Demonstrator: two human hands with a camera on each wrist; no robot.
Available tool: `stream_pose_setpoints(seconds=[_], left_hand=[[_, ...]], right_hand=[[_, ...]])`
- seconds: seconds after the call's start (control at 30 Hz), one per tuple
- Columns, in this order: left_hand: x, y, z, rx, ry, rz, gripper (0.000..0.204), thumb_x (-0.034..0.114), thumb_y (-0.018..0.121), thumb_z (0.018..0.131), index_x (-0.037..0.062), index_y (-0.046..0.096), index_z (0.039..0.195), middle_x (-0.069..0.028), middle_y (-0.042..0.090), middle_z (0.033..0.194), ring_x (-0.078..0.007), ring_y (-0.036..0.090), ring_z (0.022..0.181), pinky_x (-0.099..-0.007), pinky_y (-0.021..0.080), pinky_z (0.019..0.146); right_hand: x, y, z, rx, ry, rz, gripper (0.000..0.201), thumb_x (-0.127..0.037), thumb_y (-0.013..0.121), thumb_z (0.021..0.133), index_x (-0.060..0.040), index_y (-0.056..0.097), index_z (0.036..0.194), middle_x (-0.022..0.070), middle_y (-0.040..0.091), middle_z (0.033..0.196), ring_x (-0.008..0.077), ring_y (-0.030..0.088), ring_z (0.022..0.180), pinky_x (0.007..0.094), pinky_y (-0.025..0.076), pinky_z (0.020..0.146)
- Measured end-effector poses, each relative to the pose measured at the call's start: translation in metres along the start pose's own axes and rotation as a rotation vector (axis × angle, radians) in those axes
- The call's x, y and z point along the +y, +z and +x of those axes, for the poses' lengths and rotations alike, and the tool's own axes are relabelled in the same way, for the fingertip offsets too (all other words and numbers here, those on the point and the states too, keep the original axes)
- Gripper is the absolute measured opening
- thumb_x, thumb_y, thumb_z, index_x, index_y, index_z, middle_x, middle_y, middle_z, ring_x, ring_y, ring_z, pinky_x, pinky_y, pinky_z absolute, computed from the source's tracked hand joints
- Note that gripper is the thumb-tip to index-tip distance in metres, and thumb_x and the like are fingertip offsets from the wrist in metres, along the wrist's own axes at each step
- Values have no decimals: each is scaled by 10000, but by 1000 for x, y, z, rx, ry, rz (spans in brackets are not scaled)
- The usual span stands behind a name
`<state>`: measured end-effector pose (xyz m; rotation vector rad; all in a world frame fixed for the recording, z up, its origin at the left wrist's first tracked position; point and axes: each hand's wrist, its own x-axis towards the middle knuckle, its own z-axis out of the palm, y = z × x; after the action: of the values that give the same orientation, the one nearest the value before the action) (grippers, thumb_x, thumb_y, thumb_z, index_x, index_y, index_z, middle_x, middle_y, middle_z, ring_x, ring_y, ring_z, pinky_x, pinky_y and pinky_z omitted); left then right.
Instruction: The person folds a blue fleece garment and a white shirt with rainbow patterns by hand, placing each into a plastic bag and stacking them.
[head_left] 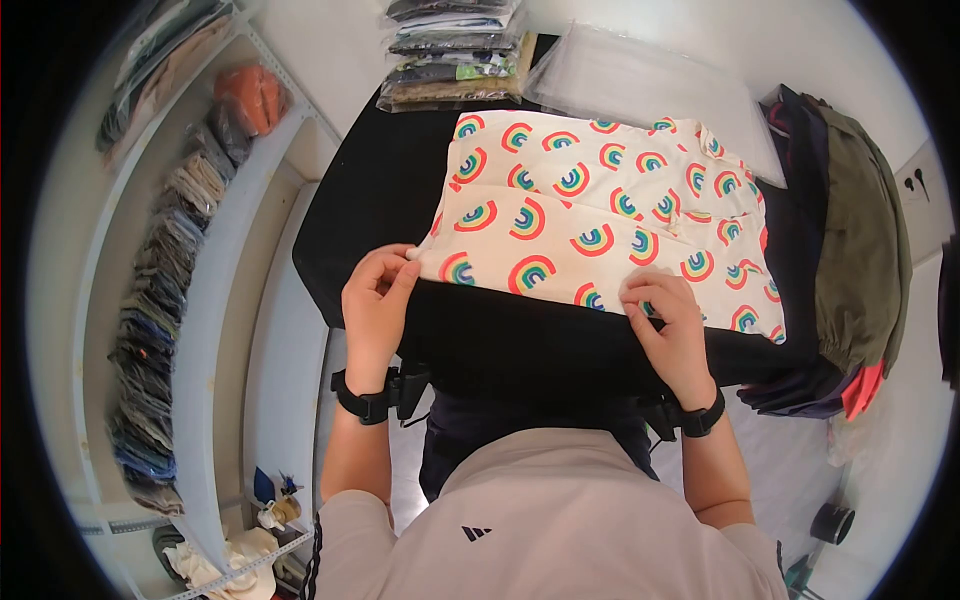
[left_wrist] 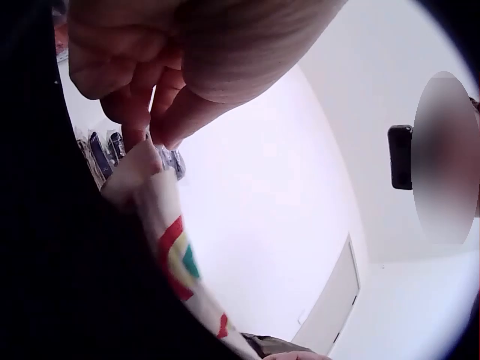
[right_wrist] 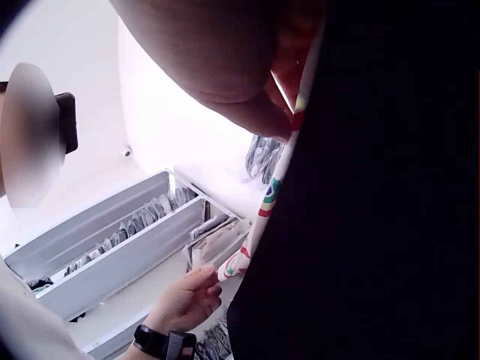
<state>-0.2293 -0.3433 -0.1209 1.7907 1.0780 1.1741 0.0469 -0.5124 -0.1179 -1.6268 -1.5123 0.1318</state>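
Observation:
A cream garment (head_left: 570, 210) printed with rainbows lies spread on the black-covered table (head_left: 370, 190). My left hand (head_left: 378, 290) pinches its near left corner between thumb and fingers, and the left wrist view shows the cloth (left_wrist: 161, 202) bunched at those fingertips. Farther right, my right hand (head_left: 672, 325) rests on the near edge, bent fingers on the print and thumb close to the border. In the right wrist view that hand's thumb (right_wrist: 262, 120) is right at the cloth edge, while the left hand (right_wrist: 184, 304) holds the far corner.
Bagged folded clothes (head_left: 455, 60) are stacked at the table's back, beside a pile of clear plastic bags (head_left: 650, 85). Dark and olive garments (head_left: 860, 240) drape over the right end. Shelves (head_left: 215, 290) with packed clothes (head_left: 155, 340) line the left side.

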Motion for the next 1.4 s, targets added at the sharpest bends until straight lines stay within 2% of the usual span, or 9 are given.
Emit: stream_pose_setpoints(seconds=[0.3, 0.47, 0.67, 0.87, 0.97, 1.0, 1.17, 1.27, 1.4], left_hand=[[22, 1, 1, -88, -240, -213, 93, 100, 598, 885, 16, 600, 926, 5, 596, 796, -33, 473, 635, -186, 384, 573], [2, -4, 2, -378, -180, -30, 271, 69, 598, 870, 25, 534, 1129, 3, 546, 818, -32, 476, 664, -186, 393, 573], [8, 4, -4, -242, -157, -356, 421, -11, 616, 827, 14, 462, 1218, -48, 579, 998, -25, 465, 652, -160, 385, 591], [4, -4, 3, -290, -141, -437, 500, -23, 628, 811, 14, 419, 1264, -72, 589, 1064, -24, 478, 666, -160, 392, 608], [5, -7, 5, -302, -164, -469, 536, -6, 637, 815, 10, 393, 1292, -84, 592, 1096, -27, 497, 685, -168, 404, 617], [8, -8, 6, -318, -209, -523, 536, 2, 637, 818, 3, 388, 1293, -82, 599, 1085, -26, 501, 694, -174, 409, 618], [7, -9, 16, -442, -264, -637, 549, 37, 646, 826, -18, 371, 1299, -75, 617, 1057, -26, 504, 695, -190, 422, 604], [0, -5, 17, -504, -225, -600, 476, 68, 664, 827, -9, 460, 1249, -21, 625, 947, -21, 472, 642, -184, 392, 571], [-16, 0, 13, -465, -99, -335, 197, 126, 689, 823, -9, 630, 955, 30, 572, 739, -13, 417, 571, -179, 326, 518]], right_hand=[[-1, -1, 3, -7, -34, -32, 125, 9, 665, 735, -38, 611, 837, 63, 606, 958, 254, 553, 903, 338, 442, 780], [-28, -24, 58, -460, 100, -121, 172, -183, 661, 798, -34, 627, 876, 117, 633, 888, 293, 603, 843, 380, 466, 737], [-38, 59, 159, -632, -65, -87, 373, -343, 619, 803, -13, 619, 977, 166, 651, 955, 317, 621, 906, 379, 484, 782], [-32, 124, 182, -547, 156, -283, 400, -342, 606, 809, -2, 615, 1020, 176, 655, 924, 317, 641, 869, 418, 498, 754], [-20, 113, 187, -577, -100, -52, 277, -253, 572, 876, -25, 589, 1033, 117, 630, 824, 246, 598, 735, 347, 462, 665], [-42, 97, 184, -539, 69, 64, 185, -197, 526, 919, -32, 574, 986, 69, 560, 735, 174, 519, 660, 311, 429, 634], [-89, 46, 161, -310, -26, 278, 175, -188, 492, 955, -29, 537, 896, -4, 448, 697, 74, 415, 664, 231, 378, 630], [-96, 40, 158, -276, -50, 256, 174, -187, 495, 958, -31, 542, 898, -12, 446, 698, 60, 409, 667, 224, 367, 620], [-92, 54, 163, -301, -34, 221, 158, -177, 504, 953, -33, 543, 901, -2, 454, 701, 72, 405, 662, 230, 366, 615]])
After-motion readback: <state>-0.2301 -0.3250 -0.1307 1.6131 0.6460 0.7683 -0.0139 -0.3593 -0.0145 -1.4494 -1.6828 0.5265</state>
